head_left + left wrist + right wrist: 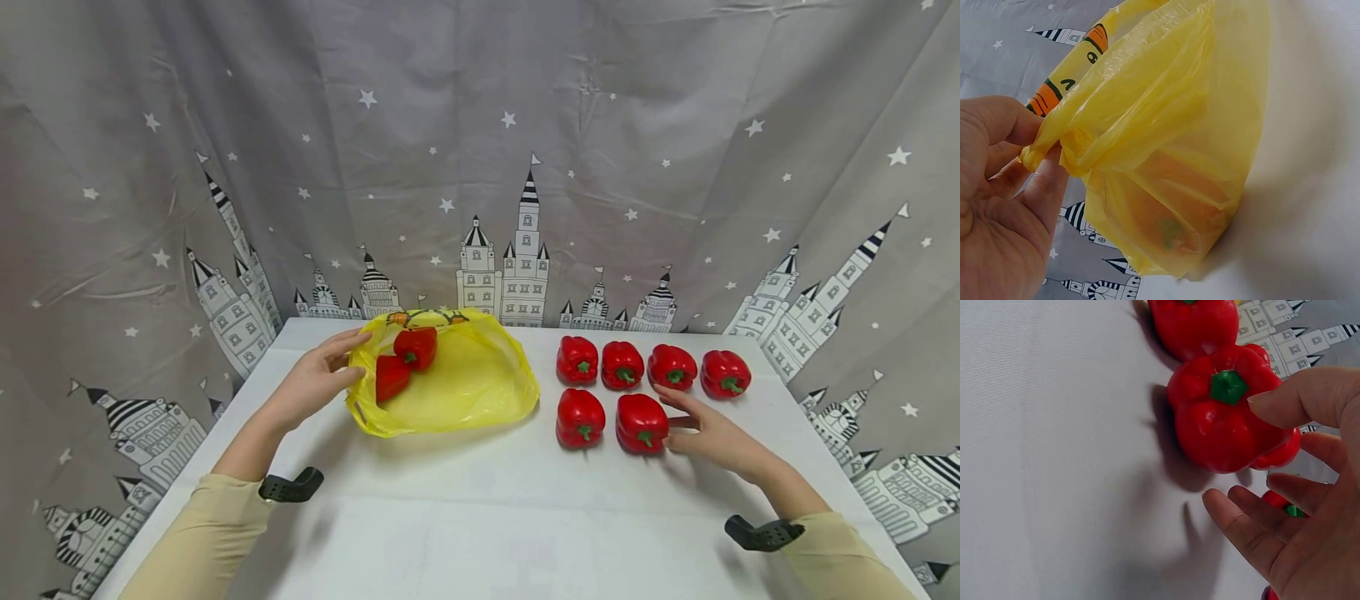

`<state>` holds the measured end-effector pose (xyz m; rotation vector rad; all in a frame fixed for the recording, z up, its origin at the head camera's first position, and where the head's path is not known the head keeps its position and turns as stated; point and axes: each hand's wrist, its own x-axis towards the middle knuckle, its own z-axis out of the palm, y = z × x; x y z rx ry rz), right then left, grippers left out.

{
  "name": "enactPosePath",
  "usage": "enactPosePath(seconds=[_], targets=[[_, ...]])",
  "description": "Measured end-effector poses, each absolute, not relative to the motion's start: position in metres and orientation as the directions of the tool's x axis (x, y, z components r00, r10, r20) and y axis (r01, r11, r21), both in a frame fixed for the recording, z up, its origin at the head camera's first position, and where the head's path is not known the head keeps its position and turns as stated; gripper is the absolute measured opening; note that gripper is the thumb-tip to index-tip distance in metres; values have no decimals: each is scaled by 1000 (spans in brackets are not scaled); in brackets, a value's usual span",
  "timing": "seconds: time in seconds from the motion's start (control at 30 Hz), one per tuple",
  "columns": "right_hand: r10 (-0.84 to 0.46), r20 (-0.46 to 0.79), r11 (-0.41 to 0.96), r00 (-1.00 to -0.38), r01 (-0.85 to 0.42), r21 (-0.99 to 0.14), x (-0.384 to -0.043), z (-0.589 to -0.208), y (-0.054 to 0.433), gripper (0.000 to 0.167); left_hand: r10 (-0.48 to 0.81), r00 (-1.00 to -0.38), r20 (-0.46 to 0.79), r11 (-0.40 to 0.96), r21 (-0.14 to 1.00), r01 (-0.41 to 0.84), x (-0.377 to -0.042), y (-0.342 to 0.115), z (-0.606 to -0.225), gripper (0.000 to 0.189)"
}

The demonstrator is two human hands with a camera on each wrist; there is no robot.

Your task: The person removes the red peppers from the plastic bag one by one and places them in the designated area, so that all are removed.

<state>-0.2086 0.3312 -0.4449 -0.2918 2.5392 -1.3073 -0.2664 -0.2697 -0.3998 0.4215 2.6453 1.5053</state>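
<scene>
A yellow plastic bag (465, 404) lies on the left half of the table with its mouth open. Two red bell peppers (416, 347) show inside it. My left hand (318, 379) pinches the gathered rim at the bag's left side between thumb and fingers, as the left wrist view shows closely (1016, 181). On the right, my right hand (712, 437) reaches beside a red bell pepper (641, 423) with a green stem, its fingers spread. In the right wrist view the thumb overlaps that pepper (1222, 434); whether it touches cannot be told.
Another bell pepper (580, 418) stands just left of the one by my right hand. Behind these, several more red peppers (622, 365) form a row along the back. A white table (465, 533) carries everything, and a grey castle-print curtain (420, 125) hangs behind it.
</scene>
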Motion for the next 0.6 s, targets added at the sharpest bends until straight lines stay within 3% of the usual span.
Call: enactPosePath(seconds=[0.37,0.6], targets=[[-255,-117,579,-960,-55,-813,-207,-434,336,85,271,-960,72,487,850,201,-266,-269,-399,58],[-227,-30,599,-974,-115,-792,-207,-418,331,79,269,-960,77,488,848,205,-266,-269,-399,58]])
